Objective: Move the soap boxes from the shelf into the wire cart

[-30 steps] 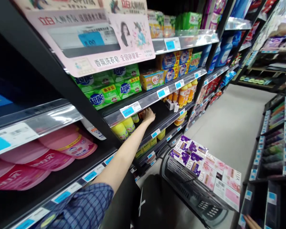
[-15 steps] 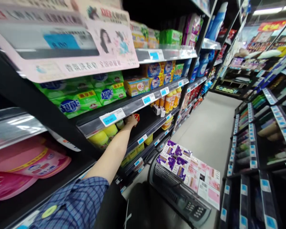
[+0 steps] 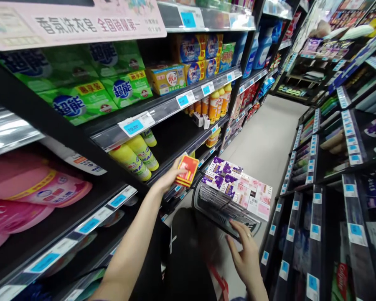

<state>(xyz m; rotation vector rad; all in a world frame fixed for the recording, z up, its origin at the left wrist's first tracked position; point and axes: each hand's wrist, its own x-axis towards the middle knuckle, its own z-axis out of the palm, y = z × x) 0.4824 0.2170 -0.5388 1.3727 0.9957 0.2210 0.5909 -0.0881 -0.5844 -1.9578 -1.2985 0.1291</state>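
Basket (image 3: 213,200)'s loaded with purple and pink LUX boxes (image 3: 223,175). Person's left hand (image 3: 169,178) has a red-and-yellow pack (image 3: 188,168) gripped near the shelf edge (image 3: 199,142); right hand (image 3: 247,255)'s loosely spread by the basket.

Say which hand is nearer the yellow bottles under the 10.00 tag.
Left. The left hand, holding a red-and-yellow pack, is just right of the yellow bottles; the right hand is farther off, open beside the shopping basket.

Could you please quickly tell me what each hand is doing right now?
Left hand: closed on a red-and-yellow package.
Right hand: open, holding nothing, near the basket.
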